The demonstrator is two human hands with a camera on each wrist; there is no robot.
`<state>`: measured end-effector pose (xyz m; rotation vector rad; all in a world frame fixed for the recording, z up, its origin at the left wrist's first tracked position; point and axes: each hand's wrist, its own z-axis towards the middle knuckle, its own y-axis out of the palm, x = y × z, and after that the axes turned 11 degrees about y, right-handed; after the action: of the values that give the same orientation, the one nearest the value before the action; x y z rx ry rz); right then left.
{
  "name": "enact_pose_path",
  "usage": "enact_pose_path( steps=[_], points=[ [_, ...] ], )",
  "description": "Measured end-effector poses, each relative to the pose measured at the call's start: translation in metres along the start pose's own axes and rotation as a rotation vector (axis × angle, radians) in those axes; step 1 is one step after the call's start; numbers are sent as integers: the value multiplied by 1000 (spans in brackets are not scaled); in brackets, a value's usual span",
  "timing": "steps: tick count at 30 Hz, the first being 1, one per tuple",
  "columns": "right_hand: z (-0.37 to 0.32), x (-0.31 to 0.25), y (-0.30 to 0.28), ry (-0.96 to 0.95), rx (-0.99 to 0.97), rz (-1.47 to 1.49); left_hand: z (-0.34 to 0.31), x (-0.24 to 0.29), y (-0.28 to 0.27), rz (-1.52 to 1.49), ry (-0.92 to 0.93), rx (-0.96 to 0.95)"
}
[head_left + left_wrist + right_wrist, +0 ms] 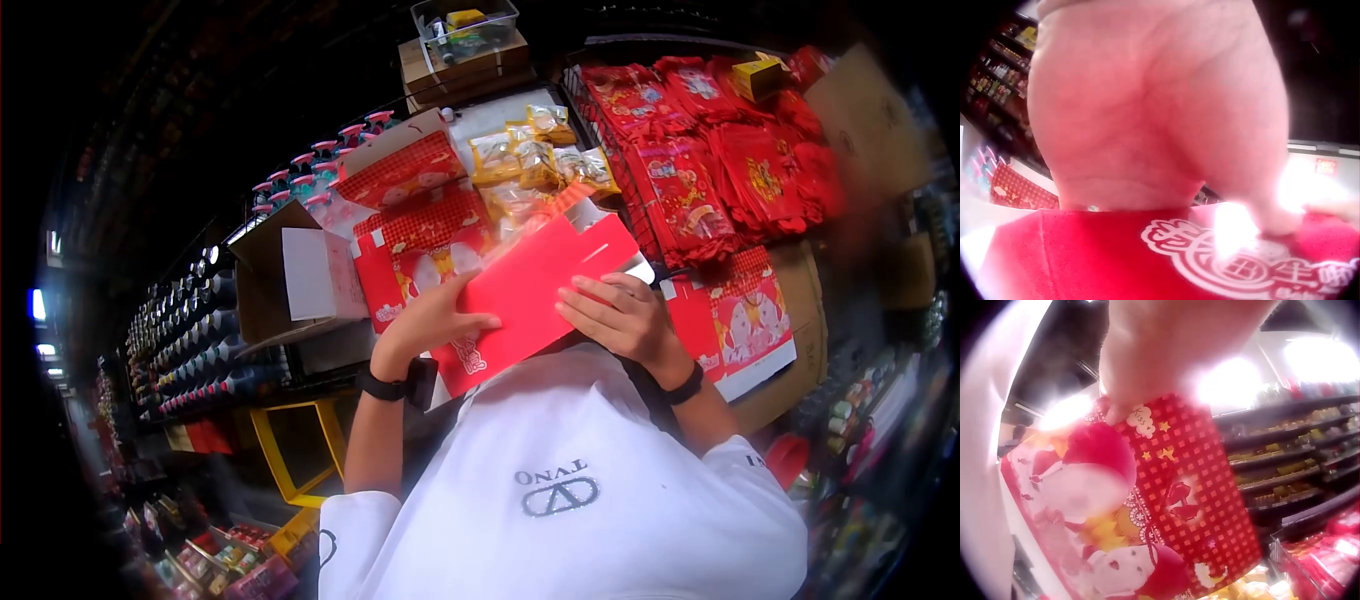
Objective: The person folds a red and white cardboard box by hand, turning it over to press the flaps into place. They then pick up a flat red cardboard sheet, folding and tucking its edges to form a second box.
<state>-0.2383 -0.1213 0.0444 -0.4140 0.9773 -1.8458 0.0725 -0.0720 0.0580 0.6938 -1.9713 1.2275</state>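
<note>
Between both hands, in front of the white shirt, is a red cardboard gift box (530, 290), tilted, with flaps along its far end. My left hand (430, 320) grips its left side, thumb lying over the red face and the other fingers hidden behind. White lettering on the box shows below the left hand (1154, 106) in the left wrist view. At the right end my right hand (625, 320) holds the box with fingers across the red face. The right wrist view shows the box's other side, a checkered panel (1210, 500) with cartoon figures, under the right hand (1154, 350).
Printed box sheets (735, 320) lie at the right. Behind the hands are another printed box (430, 240), yellow snack packs (515, 160) and a wire basket of red bags (690, 160). A brown carton (270, 270) stands at the left, beside rows of bottles (205, 335).
</note>
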Motion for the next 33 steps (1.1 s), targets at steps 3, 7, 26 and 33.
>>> enact_pose_path(
  steps=[3,7,26,33],
  points=[
    [-9,4,5,39,-40,-3,0,3,4,-48,5,26],
    [-18,10,17,118,-105,-19,6,-9,2,57,8,133],
    [14,16,30,311,1,41,-8,17,15,498,279,336],
    [30,4,11,744,356,413,-9,-19,6,124,242,668]
  ],
)
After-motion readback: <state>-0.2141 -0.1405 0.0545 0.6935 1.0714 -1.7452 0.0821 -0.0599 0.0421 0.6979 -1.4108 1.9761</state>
